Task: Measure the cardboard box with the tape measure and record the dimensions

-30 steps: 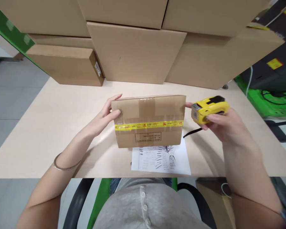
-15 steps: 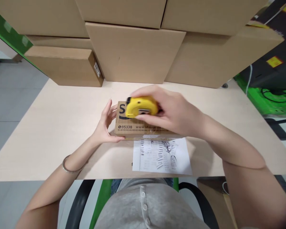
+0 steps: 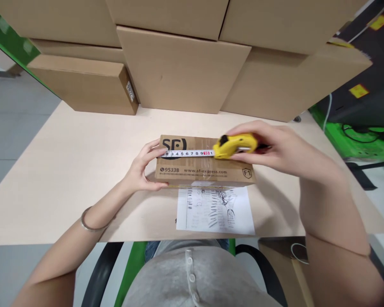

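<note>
A small brown cardboard box (image 3: 208,172) printed with a logo and a web address lies flat on the pale table (image 3: 67,170). My left hand (image 3: 144,168) grips the box's left end, thumb under the front corner and fingers pinning the end of the tape blade (image 3: 187,153) on top. My right hand (image 3: 275,147) is closed around a yellow tape measure (image 3: 235,145) over the box's right half. The white blade stretches leftward from it across the top, numbers showing to about ten.
A printed paper sheet (image 3: 216,211) lies in front of the box near the table edge. Large cardboard boxes (image 3: 182,70) are stacked along the back, and a smaller one (image 3: 83,87) at back left. Green and black equipment (image 3: 358,128) stands at the right.
The box was laid down flat from standing on edge. My right hand brought the tape measure onto its left end, then pulled it rightward, drawing out the blade while my left hand holds its end.
</note>
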The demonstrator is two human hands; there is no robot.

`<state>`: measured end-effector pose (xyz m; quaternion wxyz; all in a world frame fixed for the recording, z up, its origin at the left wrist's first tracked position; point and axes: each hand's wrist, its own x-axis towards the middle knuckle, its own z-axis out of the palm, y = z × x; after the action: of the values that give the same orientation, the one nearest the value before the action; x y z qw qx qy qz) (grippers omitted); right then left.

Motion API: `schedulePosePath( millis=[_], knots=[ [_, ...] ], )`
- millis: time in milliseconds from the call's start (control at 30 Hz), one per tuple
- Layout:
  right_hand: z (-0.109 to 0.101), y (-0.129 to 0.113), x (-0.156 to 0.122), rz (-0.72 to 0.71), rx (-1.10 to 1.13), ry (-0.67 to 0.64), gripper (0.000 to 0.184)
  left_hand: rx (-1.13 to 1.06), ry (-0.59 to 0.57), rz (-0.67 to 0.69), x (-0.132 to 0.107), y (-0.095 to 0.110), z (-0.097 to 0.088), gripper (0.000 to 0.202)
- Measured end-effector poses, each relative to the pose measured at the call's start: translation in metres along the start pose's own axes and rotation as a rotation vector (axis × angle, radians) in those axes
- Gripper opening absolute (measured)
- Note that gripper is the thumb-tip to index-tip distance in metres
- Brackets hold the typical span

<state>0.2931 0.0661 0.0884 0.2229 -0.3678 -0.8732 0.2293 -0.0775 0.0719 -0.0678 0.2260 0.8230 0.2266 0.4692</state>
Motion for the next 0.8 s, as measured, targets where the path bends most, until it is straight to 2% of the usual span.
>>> schedulePosePath(
  millis=[133,200,300,433,600,733,800],
  knots=[
    [-0.029,0.032,-0.056,0.123,-0.024,0.092,0.041,0.006,-0.008,-0.005,0.000,0.001,0.000,0.096],
    [-0.031,0.042,-0.073,0.170,-0.007,0.121,0.042,0.004,-0.015,-0.015,0.000,0.001,0.000,0.098],
    [-0.024,0.048,-0.082,0.206,0.024,0.163,0.043,0.003,-0.023,-0.021,-0.001,0.000,0.000,0.099],
    [-0.017,0.042,-0.078,0.221,0.019,0.184,0.044,0.001,-0.014,-0.003,0.000,0.001,0.000,0.094],
    [-0.030,0.019,-0.063,0.224,-0.139,0.124,0.040,-0.003,0.015,0.015,0.000,0.000,0.000,0.096],
    [-0.044,0.002,-0.042,0.192,-0.179,0.021,0.041,0.017,0.028,0.049,0.001,-0.001,-0.001,0.097],
    [-0.044,-0.005,-0.027,0.156,-0.164,-0.047,0.041,0.023,0.027,0.061,0.002,-0.002,0.000,0.096]
  ],
)
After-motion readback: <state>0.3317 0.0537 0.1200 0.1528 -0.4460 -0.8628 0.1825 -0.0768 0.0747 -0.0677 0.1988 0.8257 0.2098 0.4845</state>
